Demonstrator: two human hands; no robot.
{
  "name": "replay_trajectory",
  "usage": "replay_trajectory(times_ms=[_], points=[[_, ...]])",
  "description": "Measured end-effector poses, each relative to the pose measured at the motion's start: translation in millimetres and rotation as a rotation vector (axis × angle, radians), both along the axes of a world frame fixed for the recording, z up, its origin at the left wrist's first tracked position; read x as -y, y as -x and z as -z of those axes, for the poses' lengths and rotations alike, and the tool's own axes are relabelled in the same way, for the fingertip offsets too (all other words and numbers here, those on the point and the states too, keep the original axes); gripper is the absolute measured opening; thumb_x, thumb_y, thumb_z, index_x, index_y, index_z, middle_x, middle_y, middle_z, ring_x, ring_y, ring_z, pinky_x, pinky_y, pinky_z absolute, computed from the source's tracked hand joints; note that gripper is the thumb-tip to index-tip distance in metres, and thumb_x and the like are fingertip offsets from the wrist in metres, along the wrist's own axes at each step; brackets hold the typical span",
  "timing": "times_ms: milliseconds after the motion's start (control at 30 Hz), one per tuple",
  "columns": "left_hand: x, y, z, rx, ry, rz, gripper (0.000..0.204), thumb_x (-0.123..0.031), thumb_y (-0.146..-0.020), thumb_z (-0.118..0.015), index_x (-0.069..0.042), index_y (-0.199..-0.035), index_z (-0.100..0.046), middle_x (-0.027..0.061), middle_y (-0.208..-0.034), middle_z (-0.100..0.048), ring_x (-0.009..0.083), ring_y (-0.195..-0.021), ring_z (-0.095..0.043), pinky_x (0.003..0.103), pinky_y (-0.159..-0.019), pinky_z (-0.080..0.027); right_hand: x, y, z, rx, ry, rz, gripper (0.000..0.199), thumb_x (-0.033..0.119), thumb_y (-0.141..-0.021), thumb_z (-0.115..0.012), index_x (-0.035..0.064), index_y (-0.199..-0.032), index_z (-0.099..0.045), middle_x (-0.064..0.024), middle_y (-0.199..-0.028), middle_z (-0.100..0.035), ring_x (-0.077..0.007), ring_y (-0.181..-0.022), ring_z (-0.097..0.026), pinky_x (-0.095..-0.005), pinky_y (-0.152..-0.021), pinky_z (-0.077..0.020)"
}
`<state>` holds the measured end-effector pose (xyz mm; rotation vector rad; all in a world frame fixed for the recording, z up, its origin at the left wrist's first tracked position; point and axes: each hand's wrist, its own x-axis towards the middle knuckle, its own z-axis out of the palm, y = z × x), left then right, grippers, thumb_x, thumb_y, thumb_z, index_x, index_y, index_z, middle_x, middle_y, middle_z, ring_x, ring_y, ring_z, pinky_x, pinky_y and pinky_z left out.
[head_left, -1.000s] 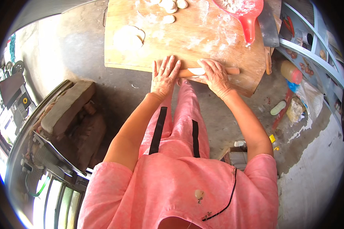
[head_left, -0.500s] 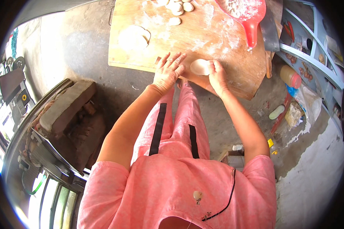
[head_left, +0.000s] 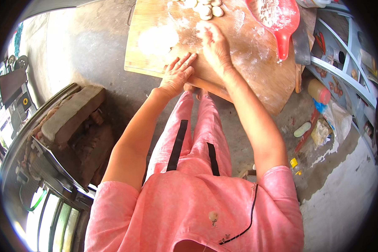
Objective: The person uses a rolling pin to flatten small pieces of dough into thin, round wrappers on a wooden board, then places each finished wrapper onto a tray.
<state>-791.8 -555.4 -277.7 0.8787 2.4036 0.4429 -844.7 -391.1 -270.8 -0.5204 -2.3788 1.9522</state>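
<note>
A floured wooden board point(head_left: 248, 80) lies in front of me. My left hand point(head_left: 179, 73) rests on its near edge, fingers stretched out; anything under the palm is hidden. My right hand point(head_left: 216, 48) reaches farther over the board, its fingers closed on a small round dough piece point(head_left: 202, 27). Thin, pale dough wrappers point(head_left: 157, 40) lie at the left of the board, washed out by bright light. Several small dough pieces point(head_left: 205, 9) sit together at the far side.
A red scoop-like bowl with a handle point(head_left: 283, 44) holds flour at the far right of the board. Beside it is a dark flat blade point(head_left: 301, 46). A blue rack point(head_left: 344, 71) stands at the right, with a jar point(head_left: 319, 91) and bags point(head_left: 338, 111) near it.
The wrapper that was in my right hand has left it. That hand has moved away from me to the lone dough piece. My left hand has shifted slightly left and lies flatter.
</note>
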Motion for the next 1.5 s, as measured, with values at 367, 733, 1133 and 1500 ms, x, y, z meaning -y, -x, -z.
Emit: replay_trajectory(times_ms=[367,733,1133,1500], points=[[-1,-1,5,-0.032,-0.095,-0.023,0.024,0.001,-0.076,-0.061,-0.010,-0.094,-0.050,0.0076,-0.153,-0.025,0.0219,-0.143,-0.018,0.043,-0.114,-0.020,-67,40,51,-0.053,-1.139,-0.484,0.051,0.017,-0.091,-0.043,0.0092,-0.140,-0.038,-0.0078,-0.145,-0.039,-0.0253,-0.137,-0.031,-0.0471,-0.112,-0.0226],[-2,-2,4,-0.004,-0.057,-0.024,0.025,0.002,-0.077,-0.058,-0.010,-0.097,-0.052,0.0055,-0.154,-0.022,0.0223,-0.143,-0.018,0.043,-0.115,-0.019,-129,-114,7,0.101,-1.010,-0.673,0.049,0.010,-0.089,-0.048,0.0108,-0.138,-0.041,-0.0070,-0.146,-0.037,-0.0237,-0.137,-0.031,-0.0450,-0.114,-0.0197],[-5,0,4,0.024,0.042,-0.008,0.025,-0.001,-0.077,-0.059,-0.012,-0.099,-0.055,0.0026,-0.156,-0.018,0.0200,-0.144,-0.015,0.040,-0.115,-0.017,-102,-96,39,0.065,-0.892,-0.146,0.062,0.028,-0.091,-0.052,0.0074,-0.145,-0.028,-0.0196,-0.151,-0.022,-0.0349,-0.141,-0.018,-0.0505,-0.114,-0.0129],[-5,-1,2,0.017,0.055,0.013,0.031,0.003,-0.073,-0.060,-0.012,-0.099,-0.053,0.0049,-0.155,-0.018,0.0221,-0.143,-0.016,0.041,-0.115,-0.017,-91,-81,63,0.150,-1.148,-0.125,0.078,0.049,-0.086,-0.051,0.0061,-0.146,-0.025,-0.0218,-0.153,-0.016,-0.0366,-0.142,-0.012,-0.0558,-0.112,-0.0063]])
